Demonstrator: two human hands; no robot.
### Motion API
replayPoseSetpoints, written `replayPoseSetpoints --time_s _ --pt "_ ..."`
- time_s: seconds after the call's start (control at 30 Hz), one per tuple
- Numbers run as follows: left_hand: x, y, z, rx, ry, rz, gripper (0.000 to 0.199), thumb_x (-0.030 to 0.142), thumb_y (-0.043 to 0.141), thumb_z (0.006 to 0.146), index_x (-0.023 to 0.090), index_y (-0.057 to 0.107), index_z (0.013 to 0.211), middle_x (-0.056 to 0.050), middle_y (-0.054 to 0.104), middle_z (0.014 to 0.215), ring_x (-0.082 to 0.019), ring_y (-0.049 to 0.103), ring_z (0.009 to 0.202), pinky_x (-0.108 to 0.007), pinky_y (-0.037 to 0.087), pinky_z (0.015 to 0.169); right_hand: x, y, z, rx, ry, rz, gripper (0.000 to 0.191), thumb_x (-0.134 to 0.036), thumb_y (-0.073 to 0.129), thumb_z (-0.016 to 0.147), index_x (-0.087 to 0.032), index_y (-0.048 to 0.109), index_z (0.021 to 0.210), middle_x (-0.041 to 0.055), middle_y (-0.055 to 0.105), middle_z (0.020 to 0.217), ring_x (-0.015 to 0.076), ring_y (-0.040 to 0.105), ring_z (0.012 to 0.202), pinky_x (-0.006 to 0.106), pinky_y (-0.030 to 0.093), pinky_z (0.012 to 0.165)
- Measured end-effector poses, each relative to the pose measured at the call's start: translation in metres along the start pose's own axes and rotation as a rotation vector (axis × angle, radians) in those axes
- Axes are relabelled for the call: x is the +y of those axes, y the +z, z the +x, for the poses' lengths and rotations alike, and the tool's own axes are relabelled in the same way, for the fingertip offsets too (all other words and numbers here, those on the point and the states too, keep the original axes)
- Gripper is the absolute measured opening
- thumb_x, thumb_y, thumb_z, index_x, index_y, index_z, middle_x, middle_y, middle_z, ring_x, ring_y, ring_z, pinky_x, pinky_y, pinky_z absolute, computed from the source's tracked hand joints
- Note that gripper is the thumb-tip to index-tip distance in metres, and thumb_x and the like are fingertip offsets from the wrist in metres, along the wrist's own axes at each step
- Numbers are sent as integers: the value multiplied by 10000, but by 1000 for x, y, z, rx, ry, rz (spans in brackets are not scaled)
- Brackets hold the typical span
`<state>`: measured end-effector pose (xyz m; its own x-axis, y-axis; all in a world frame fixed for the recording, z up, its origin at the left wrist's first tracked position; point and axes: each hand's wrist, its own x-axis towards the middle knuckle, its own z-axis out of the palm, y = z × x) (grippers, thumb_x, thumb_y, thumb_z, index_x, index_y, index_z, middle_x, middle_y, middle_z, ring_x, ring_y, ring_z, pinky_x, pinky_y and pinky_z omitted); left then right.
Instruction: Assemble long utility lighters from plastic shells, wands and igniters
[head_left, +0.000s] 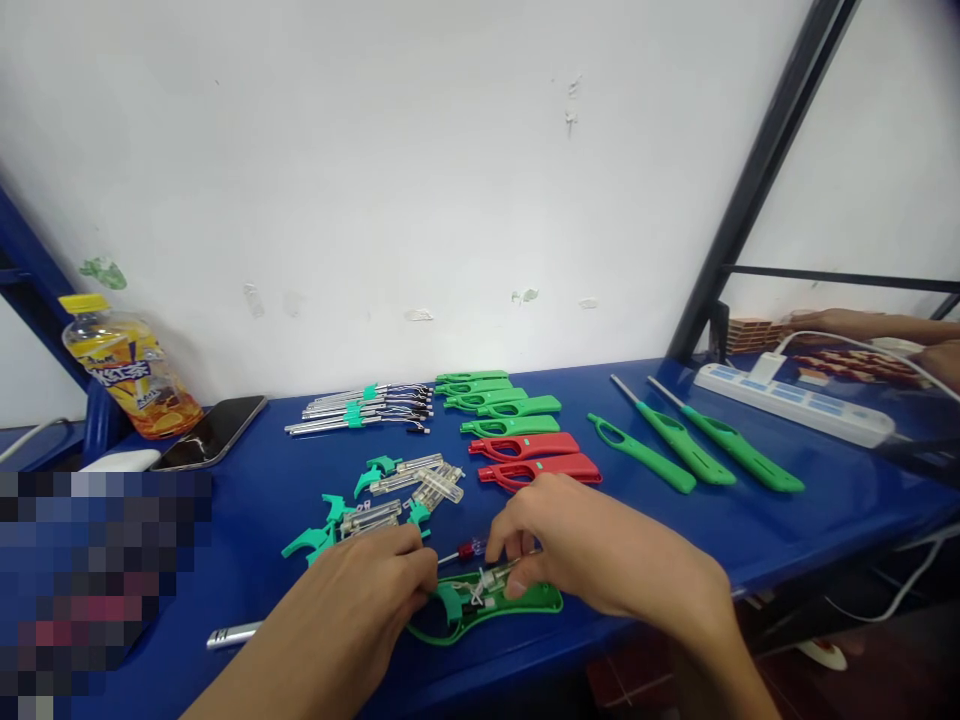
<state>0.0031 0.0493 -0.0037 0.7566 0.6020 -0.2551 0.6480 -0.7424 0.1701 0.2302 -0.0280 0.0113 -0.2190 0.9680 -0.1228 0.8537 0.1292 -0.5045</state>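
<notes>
A green half-shell of a stick lighter point(546, 598) lies near the table's front edge, with a teal trigger point(450, 603) and thin wires inside. My left hand point(375, 590) is closed at its front end, the fingertips partly hidden; a metal lighter tube point(232, 636) sticks out past the wrist. With thumb and fingers, my right hand point(551, 540) pinches a transparent fuel tank point(495, 577) over the shell's handle part. Just behind the shell lies a small screwdriver point(471, 549) with a red and transparent handle. Loose fuel tanks point(439, 485) and teal triggers point(309, 540) lie beyond my left hand.
Metal tubes with wires point(360, 410), green shells point(517, 406) and red shells point(540, 468) lie in rows toward the wall. Assembled green lighters point(682, 445) and a power strip point(795, 403) are right. A phone point(214, 432) and a drink bottle point(131, 370) stand left.
</notes>
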Motion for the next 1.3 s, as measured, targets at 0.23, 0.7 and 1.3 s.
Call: replayPoseSetpoints --time_s 0.23,0.7,1.3 --pt "4 4 -1 2 -8 55 343 35 464 1022 222 746 1079 -80 717 1172 -291 734 1062 -389 547 868 1 -1 -2 27 -17 -18 167 -47 788 852 -213 780 863 -40 794 802 157 681 782 233 354 636" --pt "11 3 -1 16 27 119 457 -68 410 942 212 744 1078 -83 747 1129 -290 746 1038 -405 584 881 23 49 -30 315 -166 94 195 -255 632 1099 -281 823 1129 4 756 1114 185 703 997 266 482 878" --pt "25 19 -26 260 168 107 515 78 545 897 296 680 1343 -98 698 1263 -310 716 1125 -403 616 909 36 58 -27 369 -171 292 163 -304 721 1053 -326 850 1151 -15 748 1102 167 692 1020 246 487 879"
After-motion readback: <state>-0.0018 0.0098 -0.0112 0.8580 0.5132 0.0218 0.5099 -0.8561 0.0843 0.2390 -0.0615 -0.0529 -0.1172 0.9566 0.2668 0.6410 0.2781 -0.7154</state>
